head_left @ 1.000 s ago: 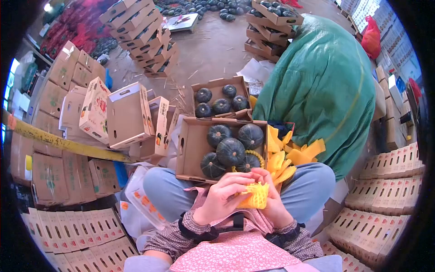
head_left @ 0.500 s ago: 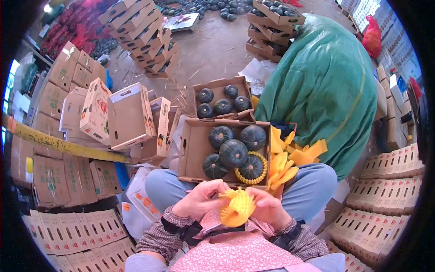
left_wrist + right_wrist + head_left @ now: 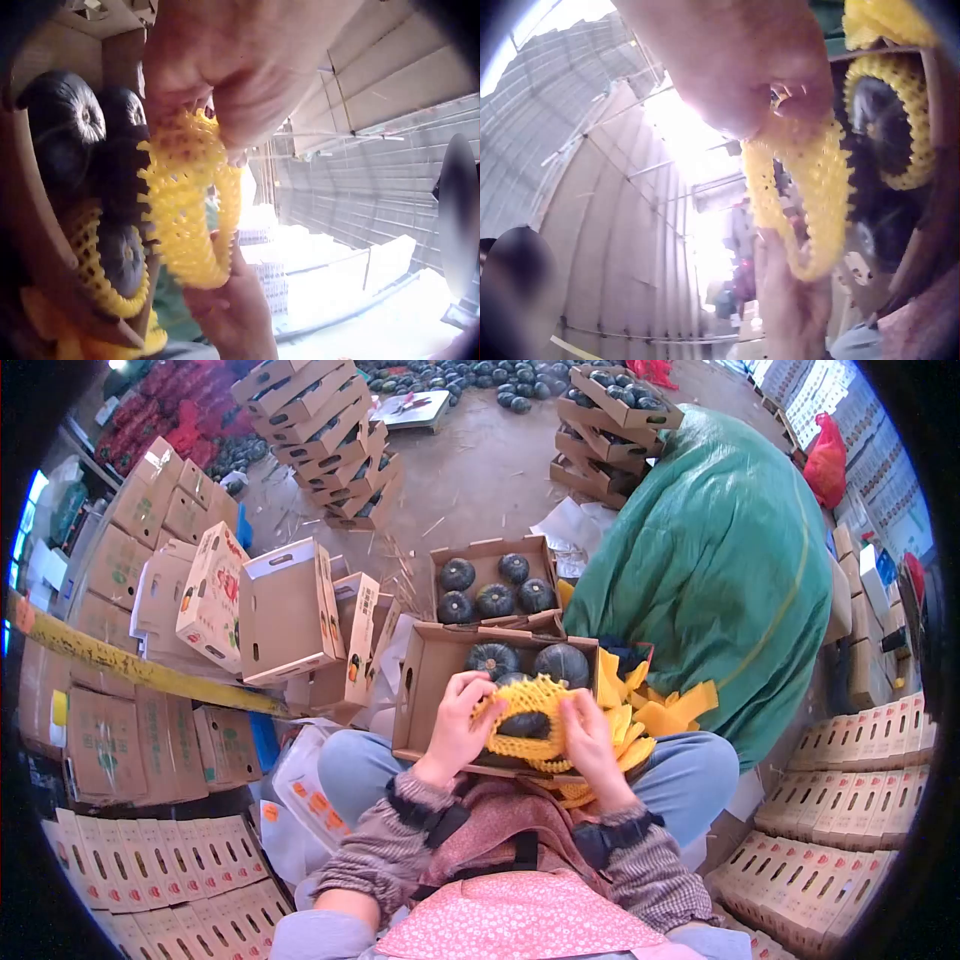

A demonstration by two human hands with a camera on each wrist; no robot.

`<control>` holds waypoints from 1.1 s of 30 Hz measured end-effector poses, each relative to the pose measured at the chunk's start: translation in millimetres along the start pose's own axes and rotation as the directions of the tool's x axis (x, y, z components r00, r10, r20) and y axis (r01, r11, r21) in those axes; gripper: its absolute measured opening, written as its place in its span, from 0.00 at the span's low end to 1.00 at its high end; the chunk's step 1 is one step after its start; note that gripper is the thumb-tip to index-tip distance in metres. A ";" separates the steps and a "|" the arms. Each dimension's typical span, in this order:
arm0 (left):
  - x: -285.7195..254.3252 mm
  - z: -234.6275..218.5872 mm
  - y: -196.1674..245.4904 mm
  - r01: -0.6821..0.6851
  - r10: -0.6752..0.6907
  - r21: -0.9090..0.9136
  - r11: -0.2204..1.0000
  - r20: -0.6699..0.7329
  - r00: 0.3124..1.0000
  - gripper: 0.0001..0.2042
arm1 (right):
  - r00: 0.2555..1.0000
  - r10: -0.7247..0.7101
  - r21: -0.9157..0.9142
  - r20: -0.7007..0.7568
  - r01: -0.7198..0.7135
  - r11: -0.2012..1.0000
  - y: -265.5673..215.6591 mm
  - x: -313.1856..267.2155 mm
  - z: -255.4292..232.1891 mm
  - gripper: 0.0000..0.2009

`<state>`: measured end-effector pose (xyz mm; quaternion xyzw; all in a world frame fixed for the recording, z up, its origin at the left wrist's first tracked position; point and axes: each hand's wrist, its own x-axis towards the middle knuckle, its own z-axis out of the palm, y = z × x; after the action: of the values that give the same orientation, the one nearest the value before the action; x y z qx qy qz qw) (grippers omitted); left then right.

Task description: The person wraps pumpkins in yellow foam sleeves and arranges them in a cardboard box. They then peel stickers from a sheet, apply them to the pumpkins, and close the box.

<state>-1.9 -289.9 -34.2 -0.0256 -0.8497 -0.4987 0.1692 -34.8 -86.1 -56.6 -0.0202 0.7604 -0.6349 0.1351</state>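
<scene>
My left hand [image 3: 460,725] and right hand [image 3: 592,745] pinch opposite sides of a yellow foam net sleeve [image 3: 538,692], stretching its mouth wide above a cardboard box [image 3: 418,685]. Inside the box sit several dark green pumpkins [image 3: 562,664], some hidden behind the sleeve and hands. In the left wrist view the sleeve [image 3: 180,225] hangs as a ring between both hands, with nothing in it. One pumpkin [image 3: 877,112] in the box wears its own yellow foam net [image 3: 917,131], seen in the right wrist view.
More yellow foam nets [image 3: 685,705] lie right of the box, beside a large green-covered heap [image 3: 710,570]. A second box of pumpkins [image 3: 494,600] stands beyond. Empty boxes [image 3: 285,615] lean at left; stacked trays [image 3: 330,455] stand farther back.
Both hands have moved forward from the lap to over the box, carrying the foam net sleeve. It was bunched up and is now spread open between them.
</scene>
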 end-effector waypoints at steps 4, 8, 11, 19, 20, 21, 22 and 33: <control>-13.4 14.1 -7.9 0.330 -0.340 -0.417 0.847 0.053 0.939 0.08 | 0.936 -0.297 -0.287 -0.191 0.236 0.928 -15.6 1.1 45.4 0.05; -36.8 -15.1 15.8 0.352 -0.458 -0.639 0.684 -0.002 0.889 0.07 | 0.925 -0.349 -0.185 -0.149 0.320 0.929 -22.8 -15.7 66.7 0.05; -49.3 -28.5 -29.9 0.409 -0.470 -0.403 0.818 -0.059 0.881 0.04 | 0.939 -0.311 -0.114 -0.148 0.296 0.948 -23.6 -11.6 79.5 0.05; -17.9 -29.7 -59.5 0.489 -0.555 -0.439 0.754 -0.027 0.832 0.05 | 0.973 -0.157 -0.214 -0.168 0.119 0.969 -13.0 13.2 78.1 0.08; -20.6 -30.6 -63.4 0.503 -0.563 -0.415 0.758 -0.028 0.826 0.03 | 0.948 -0.258 -0.303 -0.185 0.195 0.933 -14.8 11.2 75.2 0.05; -22.6 -29.5 -58.3 0.417 -0.490 -0.357 0.836 -0.141 0.860 0.03 | 0.931 -0.326 -0.309 -0.162 0.266 0.913 -21.7 6.1 72.6 0.05; -22.1 -28.7 -44.5 0.327 -0.400 -0.287 0.900 -0.247 0.883 0.03 | 0.908 -0.394 -0.315 -0.140 0.337 0.887 -29.0 0.3 70.5 0.04; -26.8 -58.2 -10.8 0.104 -0.095 -0.026 0.994 0.238 0.967 0.35 | 0.962 -0.246 -0.207 -0.117 0.218 0.954 -33.4 -20.5 81.9 0.09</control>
<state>36.3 -341.8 -25.7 -0.0453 -0.8544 -0.5160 0.0411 -0.9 -167.0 -33.4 -0.0776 0.8180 -0.5699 0.0028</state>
